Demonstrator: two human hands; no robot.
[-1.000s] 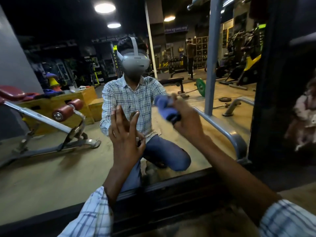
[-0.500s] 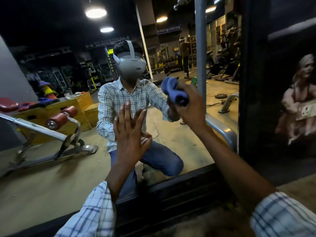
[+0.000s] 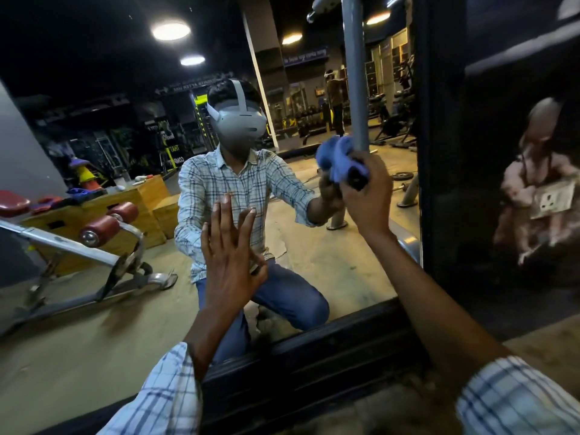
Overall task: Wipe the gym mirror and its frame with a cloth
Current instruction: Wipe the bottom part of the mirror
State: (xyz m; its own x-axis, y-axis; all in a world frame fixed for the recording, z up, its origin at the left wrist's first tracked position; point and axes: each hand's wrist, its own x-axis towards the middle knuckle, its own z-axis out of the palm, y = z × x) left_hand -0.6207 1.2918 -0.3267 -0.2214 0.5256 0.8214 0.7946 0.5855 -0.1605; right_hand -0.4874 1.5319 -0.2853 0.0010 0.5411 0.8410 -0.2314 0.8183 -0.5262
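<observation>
A bunched blue fabric cloth point(image 3: 337, 157) was gripped in the right hand point(image 3: 365, 196) and pressed to the large gym wall mirror point(image 3: 94, 324), near its black right-hand frame point(image 3: 439, 183). The left hand point(image 3: 229, 246) was held open, fingers straight, apparently braced on the mirror. The cloth would best be spread flatter and overlapping strokes carried onto the frame.
</observation>
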